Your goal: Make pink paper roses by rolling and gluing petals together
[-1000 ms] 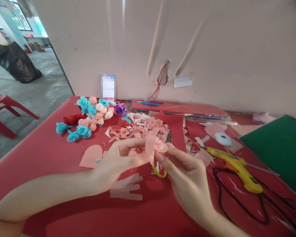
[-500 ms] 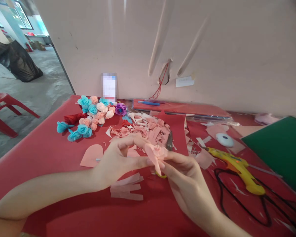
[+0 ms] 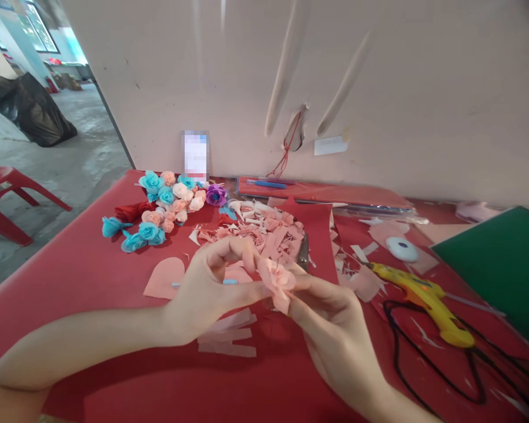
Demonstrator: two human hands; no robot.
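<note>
Between my two hands, above the red table [image 3: 167,382], is a pink paper flower [image 3: 280,281] with layered petals. My left hand [image 3: 216,288] pinches its left side between thumb and fingers. From the right, my right hand [image 3: 330,311] grips the flower's lower right petals with thumb and forefinger. Below the left wrist lie several pale pink paper strips [image 3: 227,343]. A pink paper heart-shaped piece [image 3: 165,277] rests left of that hand, and a blue stick [image 3: 230,282] shows partly behind the left thumb. Beyond the hands is a pile of pink paper scraps [image 3: 277,232].
Finished paper flowers [image 3: 171,202] in blue, pink, red and purple sit at the back left. A yellow glue gun [image 3: 423,299] with a black cord lies on the right, near a white oval object [image 3: 401,249] and a green board [image 3: 498,270]. A phone [image 3: 196,155] leans against the wall.
The flower has turned between my fingers, its centre facing me more and its petals angled differently. Both hands have shifted only slightly.
</note>
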